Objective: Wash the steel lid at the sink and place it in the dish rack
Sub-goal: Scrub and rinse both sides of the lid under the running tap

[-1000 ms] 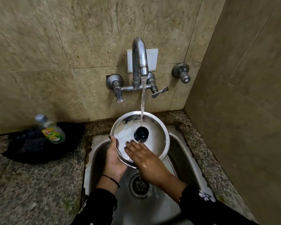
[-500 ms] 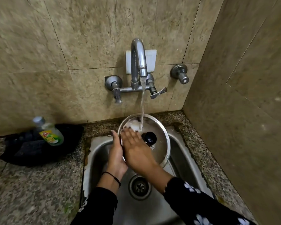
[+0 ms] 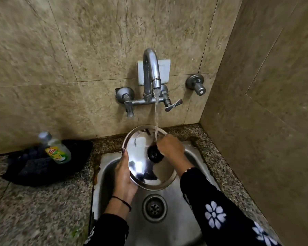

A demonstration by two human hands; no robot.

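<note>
The round steel lid [image 3: 140,157] with a black knob [image 3: 155,154] is held tilted over the steel sink [image 3: 167,228], its shiny top facing me. My left hand [image 3: 124,176] grips the lid's left rim, thumb on top. My right hand [image 3: 171,148] rests on the lid's upper right side beside the knob, under the running water. The stream from the tap [image 3: 152,75] falls onto the lid by the knob. No dish rack is in view.
A dish soap bottle [image 3: 55,148] lies on a black cloth [image 3: 43,164] on the speckled granite counter [image 3: 34,210] to the left. Tiled walls close in behind and on the right. The drain [image 3: 155,207] sits below the lid.
My right hand moved from the lid's left face across to the upper right by the knob. The soapy film is gone from the lid, which now looks shiny.
</note>
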